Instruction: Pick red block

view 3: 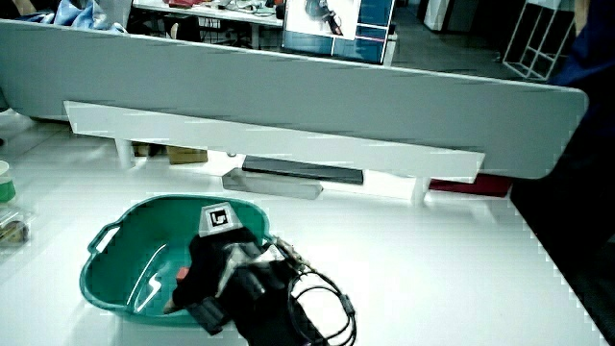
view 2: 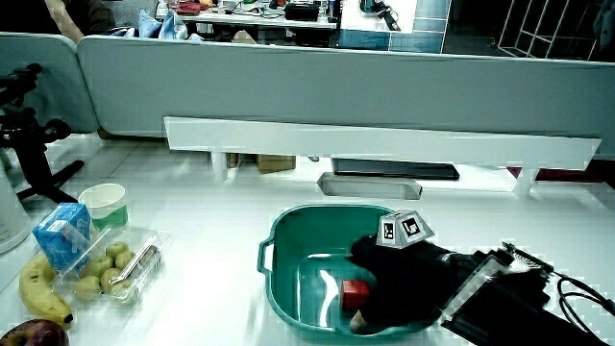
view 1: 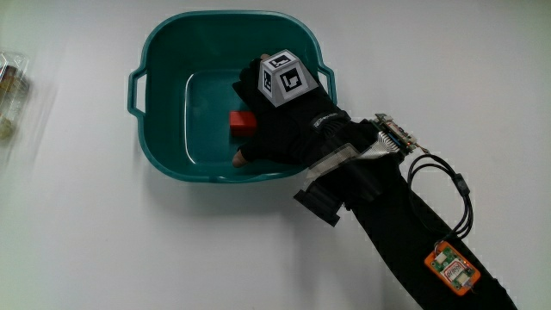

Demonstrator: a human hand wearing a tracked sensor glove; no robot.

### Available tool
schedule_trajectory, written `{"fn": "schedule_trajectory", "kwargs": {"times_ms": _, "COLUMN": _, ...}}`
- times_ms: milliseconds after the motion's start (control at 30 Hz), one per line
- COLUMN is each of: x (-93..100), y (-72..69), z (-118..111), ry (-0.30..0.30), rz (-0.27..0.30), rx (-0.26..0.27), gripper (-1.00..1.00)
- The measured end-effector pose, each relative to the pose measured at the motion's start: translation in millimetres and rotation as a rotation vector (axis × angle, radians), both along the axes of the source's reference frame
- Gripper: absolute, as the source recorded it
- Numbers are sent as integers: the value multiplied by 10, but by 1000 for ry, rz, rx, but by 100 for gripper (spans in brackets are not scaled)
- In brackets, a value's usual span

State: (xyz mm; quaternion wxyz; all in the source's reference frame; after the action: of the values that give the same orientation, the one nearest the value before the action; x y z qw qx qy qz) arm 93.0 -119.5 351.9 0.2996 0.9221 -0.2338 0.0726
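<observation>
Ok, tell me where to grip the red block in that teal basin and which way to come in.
Grip the red block across two opposite side faces, coming straight down from above. It lies on the floor of the teal basin, whose raised walls block any level approach, and its flat faces suit a pinch. The hand is already inside the basin over the block, its fingers curled around it; whether the grip is firm cannot be told.

my hand is inside the basin, closed around the block on its floor; my forearm crosses the rim nearest me.
</observation>
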Motion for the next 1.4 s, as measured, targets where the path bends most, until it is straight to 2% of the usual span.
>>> {"fn": "schedule_trajectory", "kwargs": {"times_ms": 33, "x": -35, "y": 5, "z": 0, "ry": -25, "rz": -7, "rx": -9, "gripper": 0}}
{"fn": "schedule_trajectory", "kwargs": {"times_ms": 100, "x": -101, "y": 21, "z": -12, "ry": 31, "rz": -12, "rx": 27, "gripper": 0}}
{"fn": "schedule_trajectory", "kwargs": {"times_ms": 200, "x": -175, "y": 31, "z": 35, "ry": 15, "rz": -36, "rx": -15, "gripper": 0}}
{"fn": "schedule_trajectory", "kwargs": {"times_ms": 267, "x": -230, "y": 48, "z": 56, "ry": 29, "rz": -47, "rx": -4, "gripper": 0}}
{"fn": "schedule_trajectory", "kwargs": {"times_ms": 400, "x": -306, "y": 67, "z": 147, "ry": 54, "rz": -60, "rx": -31, "gripper": 0}}
{"fn": "schedule_trajectory", "kwargs": {"times_ms": 500, "x": -383, "y": 65, "z": 266, "ry": 36, "rz": -90, "rx": -95, "gripper": 0}}
{"fn": "schedule_trajectory", "kwargs": {"times_ms": 700, "x": -544, "y": 91, "z": 355, "ry": 90, "rz": -103, "rx": -89, "gripper": 0}}
{"fn": "schedule_trajectory", "kwargs": {"times_ms": 867, "x": -628, "y": 117, "z": 437, "ry": 104, "rz": -126, "rx": -125, "gripper": 0}}
{"fn": "schedule_trajectory", "kwargs": {"times_ms": 1000, "x": -704, "y": 114, "z": 542, "ry": 150, "rz": -126, "rx": -151, "gripper": 0}}
{"fn": "schedule_trajectory", "kwargs": {"times_ms": 1033, "x": -724, "y": 113, "z": 538, "ry": 163, "rz": -117, "rx": -130, "gripper": 0}}
{"fn": "schedule_trajectory", "kwargs": {"times_ms": 1067, "x": -747, "y": 114, "z": 550, "ry": 151, "rz": -135, "rx": -167, "gripper": 0}}
{"fn": "schedule_trajectory", "kwargs": {"times_ms": 1267, "x": -798, "y": 116, "z": 604, "ry": 160, "rz": -143, "rx": -177, "gripper": 0}}
{"fn": "schedule_trajectory", "kwargs": {"times_ms": 1333, "x": -816, "y": 121, "z": 657, "ry": 179, "rz": -144, "rx": -198, "gripper": 0}}
{"fn": "schedule_trajectory", "kwargs": {"times_ms": 1400, "x": -840, "y": 116, "z": 678, "ry": 197, "rz": -144, "rx": -195, "gripper": 0}}
